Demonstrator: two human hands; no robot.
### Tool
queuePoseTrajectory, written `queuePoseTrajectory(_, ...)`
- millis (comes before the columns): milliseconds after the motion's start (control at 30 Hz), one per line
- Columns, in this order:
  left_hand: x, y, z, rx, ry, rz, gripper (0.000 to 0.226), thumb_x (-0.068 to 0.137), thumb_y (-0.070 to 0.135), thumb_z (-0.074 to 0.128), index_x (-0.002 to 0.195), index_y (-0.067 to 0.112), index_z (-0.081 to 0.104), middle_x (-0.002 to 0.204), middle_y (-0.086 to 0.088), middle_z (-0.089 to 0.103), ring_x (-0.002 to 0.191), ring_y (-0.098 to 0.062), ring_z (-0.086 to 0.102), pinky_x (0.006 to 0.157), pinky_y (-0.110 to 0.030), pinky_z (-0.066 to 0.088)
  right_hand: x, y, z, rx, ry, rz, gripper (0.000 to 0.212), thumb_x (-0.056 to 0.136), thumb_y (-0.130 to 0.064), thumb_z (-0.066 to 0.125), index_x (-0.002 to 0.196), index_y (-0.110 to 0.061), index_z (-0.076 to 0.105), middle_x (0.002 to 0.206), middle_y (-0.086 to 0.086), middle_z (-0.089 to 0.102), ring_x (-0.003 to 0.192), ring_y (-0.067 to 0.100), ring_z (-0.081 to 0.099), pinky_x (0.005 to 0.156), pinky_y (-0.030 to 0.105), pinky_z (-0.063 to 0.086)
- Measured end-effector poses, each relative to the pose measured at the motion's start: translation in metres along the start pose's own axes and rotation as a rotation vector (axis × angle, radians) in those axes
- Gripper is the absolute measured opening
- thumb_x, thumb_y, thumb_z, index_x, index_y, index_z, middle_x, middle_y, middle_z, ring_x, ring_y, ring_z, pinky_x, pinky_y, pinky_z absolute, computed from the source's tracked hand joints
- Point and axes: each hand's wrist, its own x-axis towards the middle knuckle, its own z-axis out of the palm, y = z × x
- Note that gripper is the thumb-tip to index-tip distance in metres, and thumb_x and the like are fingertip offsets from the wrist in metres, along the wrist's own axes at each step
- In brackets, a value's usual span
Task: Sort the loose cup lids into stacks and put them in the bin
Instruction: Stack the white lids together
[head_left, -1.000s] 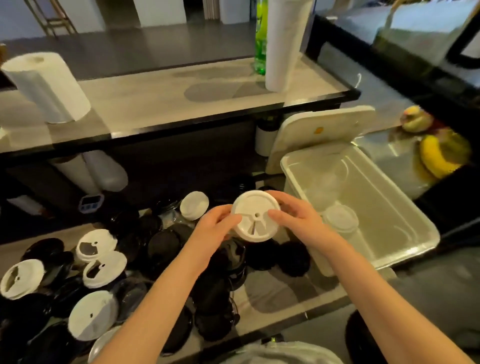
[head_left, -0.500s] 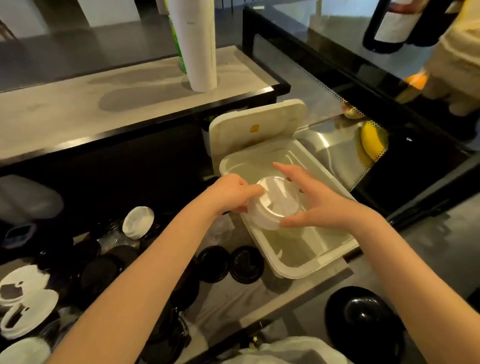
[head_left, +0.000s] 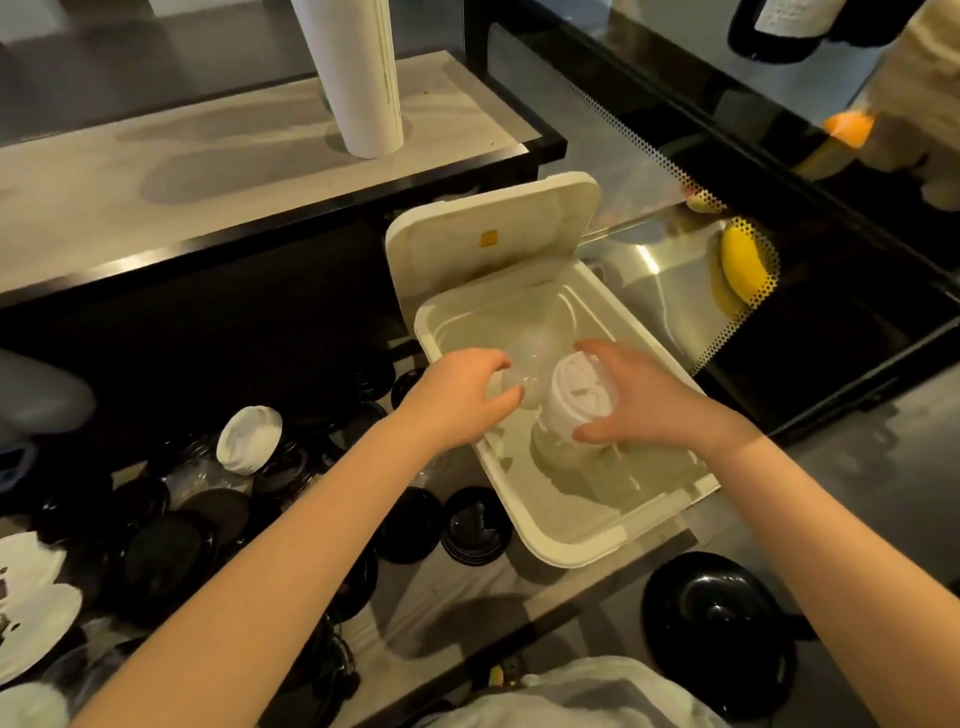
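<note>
Tilting inside the bin (head_left: 582, 553), lids (head_left: 579, 389) sit gripped between both hands (head_left: 460, 397) (head_left: 652, 402).

Probably a café counter: heaped cup lids (head_left: 171, 556) beside a glass display case (head_left: 649, 156) holding a banana (head_left: 743, 262).

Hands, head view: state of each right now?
Left hand: fingers curled beside a clear lid; grip cannot be told.
Right hand: holding the white lid stack inside the bin.

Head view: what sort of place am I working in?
Probably a café or bar counter: black plastic cup lids and white plastic cup lids heaped on the grey worktop, a glass display case holding a yellow banana.
</note>
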Motion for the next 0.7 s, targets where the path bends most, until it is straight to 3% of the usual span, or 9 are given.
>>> queuePoseTrajectory(100, -0.010, -0.021, 0.006, 0.185, 0.027, 0.199, 0.051, 0.090, 0.043, 0.051, 0.129, 0.011, 0.053, 0.128, -0.003, 0.057, 0.124, -0.022, 0.047, 0.106, -0.035, 0.031, 0.009, 0.004, 0.009, -0.064, 0.033, 0.110, 0.108, 0.062, -0.043, 0.080, 0.148, -0.021, 0.018, 0.146, 0.007, 0.032, 0.135, 0.027, 0.030, 0.108, 0.038, 0.033)
queuePoseTrajectory(267, -0.014, -0.043, 0.024, 0.321, -0.014, 0.247, 0.057, 0.094, 0.053, 0.035, 0.135, 0.017, 0.049, 0.147, 0.000, 0.041, 0.145, -0.021, 0.014, 0.117, -0.036, 0.002, 0.025, -0.008, 0.031, -0.196, 0.067, 0.135, 0.094, 0.064, -0.040, 0.078, 0.137, -0.011, 0.027, 0.132, 0.011, 0.040, 0.122, 0.031, 0.039, 0.100, 0.035, 0.035)
queuePoseTrajectory(567, -0.012, -0.050, 0.030, 0.321, 0.008, 0.282, 0.077, 0.084, 0.060, 0.011, 0.137, 0.016, 0.046, 0.148, -0.002, 0.038, 0.146, -0.023, 0.009, 0.116, -0.037, -0.003, 0.041, -0.005, 0.046, -0.208, -0.098, 0.246, 0.077, 0.062, -0.044, 0.081, 0.114, -0.012, 0.035, 0.122, 0.012, 0.049, 0.110, 0.031, 0.051, 0.081, 0.032, 0.041)
queuePoseTrajectory(700, -0.012, -0.050, 0.031, 0.305, 0.025, 0.287, 0.077, 0.085, 0.059, 0.011, 0.136, 0.016, 0.048, 0.147, -0.002, 0.040, 0.146, -0.023, 0.011, 0.115, -0.036, -0.004, 0.043, -0.011, 0.042, -0.437, -0.103, 0.205, 0.082, 0.061, -0.056, 0.078, 0.119, -0.012, 0.040, 0.124, 0.008, 0.050, 0.114, 0.028, 0.049, 0.089, 0.034, 0.044)
